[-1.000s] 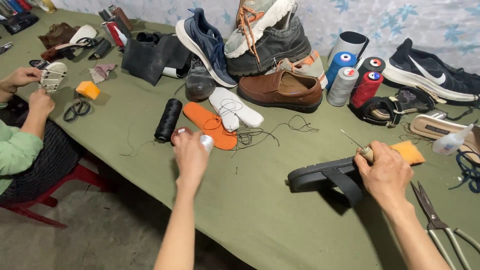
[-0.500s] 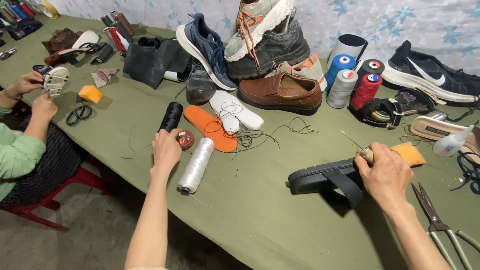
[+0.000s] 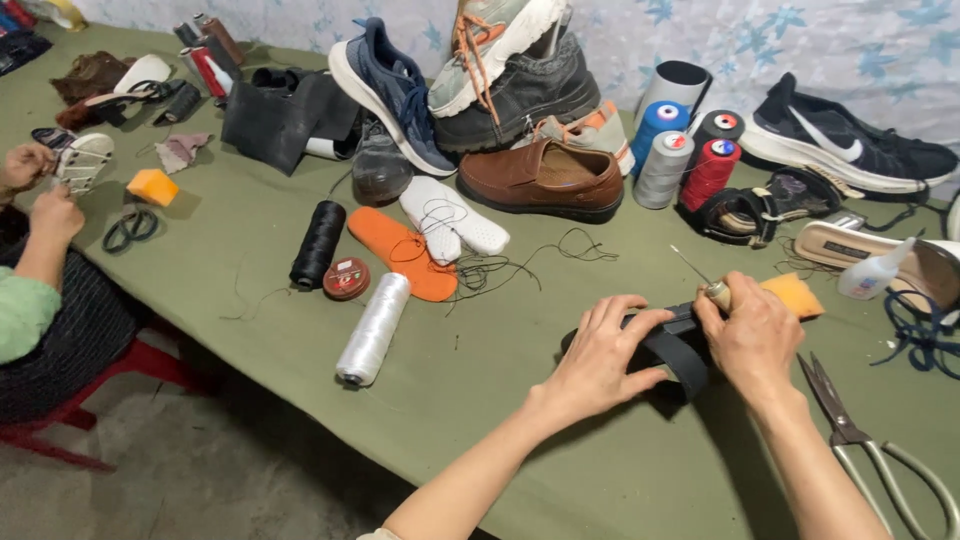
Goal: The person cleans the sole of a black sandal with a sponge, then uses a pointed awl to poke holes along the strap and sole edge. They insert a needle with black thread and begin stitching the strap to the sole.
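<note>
A black sandal [image 3: 672,340] lies on the green table [image 3: 500,430] in front of me. My left hand [image 3: 600,355] rests on its left end and grips it. My right hand [image 3: 752,335] presses on its right side and holds a wooden-handled awl [image 3: 706,285] whose thin needle points up and to the left. A white thread spool [image 3: 372,328] lies on its side to the left, beside a small round red tin [image 3: 346,278] and a black thread spool [image 3: 317,243].
Large scissors [image 3: 860,450] lie at the right. An orange insole [image 3: 400,252], white insoles [image 3: 452,217], loose black thread, a brown shoe [image 3: 545,180], piled sneakers and upright thread cones [image 3: 685,160] fill the back. Another person [image 3: 40,230] sits at the left holding a shoe.
My left hand set down the white spool and the red tin on the table at the left, then moved right onto the sandal. My right hand stayed on the sandal with the awl.
</note>
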